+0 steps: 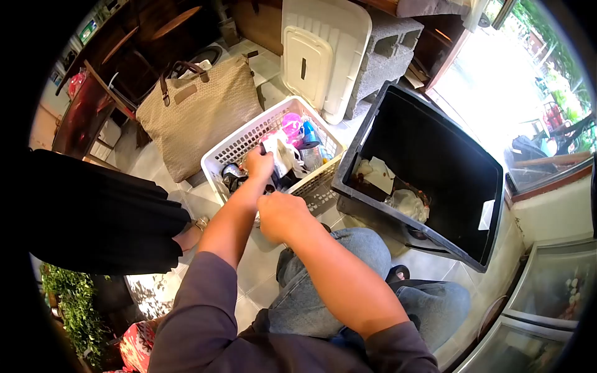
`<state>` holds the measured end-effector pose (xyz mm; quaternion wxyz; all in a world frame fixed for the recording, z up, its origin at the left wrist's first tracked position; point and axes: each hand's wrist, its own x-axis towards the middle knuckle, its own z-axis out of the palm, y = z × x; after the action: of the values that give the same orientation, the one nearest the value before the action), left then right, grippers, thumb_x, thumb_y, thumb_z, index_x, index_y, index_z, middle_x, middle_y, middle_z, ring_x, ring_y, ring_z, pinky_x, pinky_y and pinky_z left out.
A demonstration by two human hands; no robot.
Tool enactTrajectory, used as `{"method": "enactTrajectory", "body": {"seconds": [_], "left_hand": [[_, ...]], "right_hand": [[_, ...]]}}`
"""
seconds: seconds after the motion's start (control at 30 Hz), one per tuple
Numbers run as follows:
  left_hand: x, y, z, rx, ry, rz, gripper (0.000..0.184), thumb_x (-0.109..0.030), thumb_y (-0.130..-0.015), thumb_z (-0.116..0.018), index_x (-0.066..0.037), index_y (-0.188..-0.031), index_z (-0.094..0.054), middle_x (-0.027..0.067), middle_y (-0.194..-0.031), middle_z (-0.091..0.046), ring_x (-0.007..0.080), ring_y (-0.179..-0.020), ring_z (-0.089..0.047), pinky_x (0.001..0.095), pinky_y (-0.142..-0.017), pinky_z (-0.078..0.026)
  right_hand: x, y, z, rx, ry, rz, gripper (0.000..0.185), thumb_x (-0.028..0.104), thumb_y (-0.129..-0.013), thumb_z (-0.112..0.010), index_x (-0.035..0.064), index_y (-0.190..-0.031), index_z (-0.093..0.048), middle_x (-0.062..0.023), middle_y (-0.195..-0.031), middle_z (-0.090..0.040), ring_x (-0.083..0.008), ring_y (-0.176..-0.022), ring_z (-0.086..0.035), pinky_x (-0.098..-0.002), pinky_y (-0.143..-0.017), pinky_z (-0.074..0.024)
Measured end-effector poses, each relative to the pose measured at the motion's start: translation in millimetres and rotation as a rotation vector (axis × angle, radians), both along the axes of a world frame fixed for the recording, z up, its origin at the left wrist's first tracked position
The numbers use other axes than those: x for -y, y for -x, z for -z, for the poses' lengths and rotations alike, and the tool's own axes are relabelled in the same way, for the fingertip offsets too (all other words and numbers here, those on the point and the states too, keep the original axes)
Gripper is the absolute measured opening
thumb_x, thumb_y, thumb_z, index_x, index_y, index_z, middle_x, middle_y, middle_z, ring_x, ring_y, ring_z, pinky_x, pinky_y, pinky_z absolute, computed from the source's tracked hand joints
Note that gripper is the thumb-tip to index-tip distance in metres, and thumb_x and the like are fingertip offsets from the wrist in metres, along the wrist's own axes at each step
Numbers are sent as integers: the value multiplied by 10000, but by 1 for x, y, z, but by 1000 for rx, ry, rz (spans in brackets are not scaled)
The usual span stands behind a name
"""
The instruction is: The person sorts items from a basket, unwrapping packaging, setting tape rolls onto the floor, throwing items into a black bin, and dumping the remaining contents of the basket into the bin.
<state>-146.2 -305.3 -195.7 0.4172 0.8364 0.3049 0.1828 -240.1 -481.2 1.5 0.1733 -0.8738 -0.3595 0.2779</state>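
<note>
A white perforated plastic basket [233,148] stands on the floor before me, full of mixed small items. My left hand [258,163] reaches in over its near left side, fingers closed beside a crumpled white wrapper or bag [285,156]; what they grip is hidden. Close to the near rim, my right hand [283,216] is curled into a fist, its fingers turned away from view. Around the hands in the basket are a bright pink round item [291,123], a blue item [308,132] and a dark shiny item [233,175].
A large black bin [457,168] is tilted at the right, with papers [377,175] and a clear plastic piece [408,204] inside. Behind are a woven beige bag [199,115], white lids [326,56] and concrete blocks [385,59]. A person in a black skirt [112,214] stands left.
</note>
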Motion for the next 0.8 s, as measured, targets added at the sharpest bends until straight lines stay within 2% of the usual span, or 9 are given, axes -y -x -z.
{"method": "enactTrajectory", "body": {"seconds": [0.1, 0.2, 0.27, 0.4, 0.43, 0.57, 0.63, 0.7, 0.8], "left_hand": [[-36, 0, -9, 256, 176, 28, 190, -95, -901, -679, 3, -1049, -745, 116, -916, -769, 216, -790, -701, 362, -772, -547], [-69, 27, -60, 293, 682, 213, 147, -61, -950, -634, 9, -1050, -717, 58, -936, -736, 153, -818, -668, 298, -781, -529], [-75, 51, -81, 197, 515, 345, 149, -56, -950, -626, 9, -1056, -708, 50, -968, -729, 138, -858, -658, 292, -808, -519], [-68, 93, -104, 171, 564, 499, 230, -46, -962, -610, 17, -1174, -670, 62, -1053, -715, 138, -948, -655, 301, -896, -513], [-57, 103, -118, 207, 699, 493, 237, -47, -967, -607, 17, -1188, -663, 64, -1072, -711, 139, -954, -656, 305, -907, -513], [-59, 111, -118, 292, 528, 602, 216, -87, -1016, -572, 14, -1182, -664, 47, -1063, -714, 135, -937, -651, 301, -895, -512], [-82, 104, -116, 293, 571, 315, 187, -99, -1029, -570, 5, -1143, -676, 36, -1009, -719, 129, -898, -649, 287, -853, -515], [-98, 100, -107, 308, 593, 195, 157, -107, -1036, -572, -3, -1065, -685, 37, -954, -720, 128, -831, -652, 276, -783, -523], [-133, 96, -64, 238, 537, 209, 144, -110, -1024, -602, 11, -1039, -681, 44, -931, -713, 120, -793, -650, 267, -724, -520]], "right_hand": [[2, -12, 9, -38, -39, 133, 266, 103, -844, -670, -3, -1087, -694, -217, -1111, -720, -385, -1050, -711, -485, -898, -567], [-7, -30, 24, 57, -152, 422, 279, 159, -882, -674, -7, -1105, -674, -223, -1141, -707, -388, -1091, -689, -491, -925, -552], [-15, -36, 40, 298, -392, 697, 382, 296, -879, -734, -21, -1084, -675, -230, -1136, -697, -403, -1087, -673, -495, -934, -538], [-17, -51, 60, -49, -442, 640, 565, 386, -822, -801, -29, -1178, -659, -276, -1194, -677, -431, -1137, -647, -492, -967, -529], [-20, -49, 70, -63, -502, 663, 539, 374, -825, -798, -30, -1161, -676, -282, -1171, -687, -428, -1118, -659, -493, -961, -531], [-31, -52, 81, -133, -705, 750, 399, 307, -836, -782, -25, -1057, -756, -277, -1023, -734, -429, -1006, -707, -498, -895, -542], [-39, -62, 89, -146, -794, 842, 355, 280, -840, -777, -29, -1015, -765, -270, -980, -741, -428, -979, -716, -494, -867, -545], [-37, -66, 75, -533, -1031, 988, 240, 108, -894, -733, -60, -1066, -739, -143, -979, -767, -282, -902, -747, -397, -773, -558], [-22, -59, 44, -930, -1286, 864, 274, 57, -916, -686, -76, -1156, -679, -167, -1054, -743, -297, -935, -738, -392, -798, -580]]}}
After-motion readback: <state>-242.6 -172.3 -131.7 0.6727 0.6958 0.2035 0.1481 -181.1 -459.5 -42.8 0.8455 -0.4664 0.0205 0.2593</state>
